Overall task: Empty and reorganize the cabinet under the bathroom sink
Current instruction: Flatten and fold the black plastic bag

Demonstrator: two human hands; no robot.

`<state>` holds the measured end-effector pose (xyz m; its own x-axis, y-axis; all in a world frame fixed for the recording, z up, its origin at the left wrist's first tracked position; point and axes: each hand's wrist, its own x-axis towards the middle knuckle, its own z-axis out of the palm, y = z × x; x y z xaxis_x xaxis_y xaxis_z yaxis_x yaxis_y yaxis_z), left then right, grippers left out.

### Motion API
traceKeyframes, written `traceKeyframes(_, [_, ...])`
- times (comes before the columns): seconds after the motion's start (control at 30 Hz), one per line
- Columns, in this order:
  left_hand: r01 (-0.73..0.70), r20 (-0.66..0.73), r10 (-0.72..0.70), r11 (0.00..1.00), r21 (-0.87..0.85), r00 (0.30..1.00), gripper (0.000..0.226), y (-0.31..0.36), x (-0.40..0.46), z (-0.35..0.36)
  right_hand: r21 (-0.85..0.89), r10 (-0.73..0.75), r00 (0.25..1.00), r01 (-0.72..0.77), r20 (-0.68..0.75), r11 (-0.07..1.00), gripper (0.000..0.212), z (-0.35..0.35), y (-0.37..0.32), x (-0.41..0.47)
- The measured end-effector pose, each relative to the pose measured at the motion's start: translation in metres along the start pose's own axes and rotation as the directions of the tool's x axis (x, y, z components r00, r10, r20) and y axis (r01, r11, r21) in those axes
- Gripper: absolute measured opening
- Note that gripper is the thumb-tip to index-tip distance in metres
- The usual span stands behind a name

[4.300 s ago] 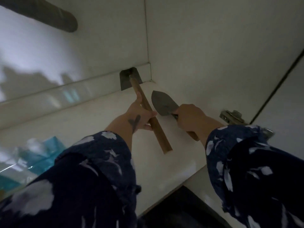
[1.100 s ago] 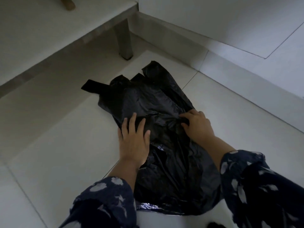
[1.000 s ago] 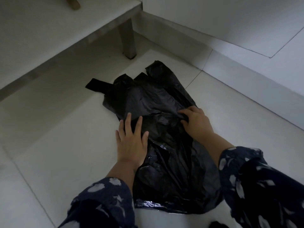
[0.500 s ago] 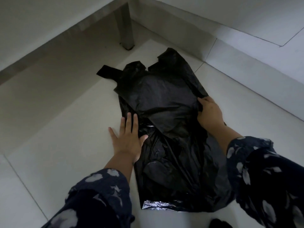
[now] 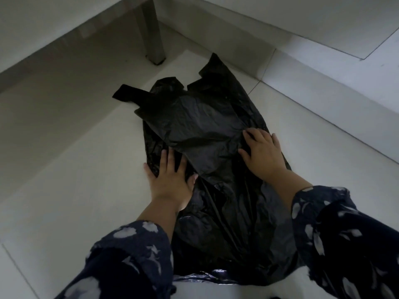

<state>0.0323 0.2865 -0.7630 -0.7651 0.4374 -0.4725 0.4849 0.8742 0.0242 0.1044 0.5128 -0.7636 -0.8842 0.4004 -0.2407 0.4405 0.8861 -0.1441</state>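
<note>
A black plastic bag (image 5: 203, 126) lies spread flat on the pale tiled floor, its handle loops pointing away from me. My left hand (image 5: 170, 178) rests flat on the bag's left edge, fingers straight. Over on the bag's right side, my right hand (image 5: 262, 151) presses down with its fingers spread. Both arms wear dark blue patterned sleeves.
The cabinet's bottom edge (image 5: 75, 33) runs across the upper left, held up by a metal leg (image 5: 154, 39) just beyond the bag. A white tiled wall (image 5: 323, 93) slants along the right. Bare floor tiles (image 5: 71, 169) lie left of the bag.
Earlier both hands held garden tools inside the cabinet. Over the last second my hands slid apart on the bag, the right one outward to its right side, smoothing it.
</note>
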Motion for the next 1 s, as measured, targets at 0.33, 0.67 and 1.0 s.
traceKeyframes(0.33, [0.132,0.122,-0.137,0.99,0.046,0.983,0.066,-0.029,0.004,-0.011,0.07,0.203,0.979,-0.202,-0.013,0.977,0.057,-0.004,0.025,-0.008])
traceKeyframes(0.67, [0.058,-0.15,-0.088,0.979,-0.193,0.985,0.061,0.01,-0.003,-0.023,0.168,0.303,0.95,-0.287,-0.077,0.943,0.058,-0.01,0.019,-0.01])
traceKeyframes(1.0, [-0.11,-0.355,-0.138,0.796,-0.596,0.925,0.056,0.01,-0.005,-0.031,0.472,0.263,0.927,-0.112,-0.267,0.874,0.032,-0.019,0.009,-0.007])
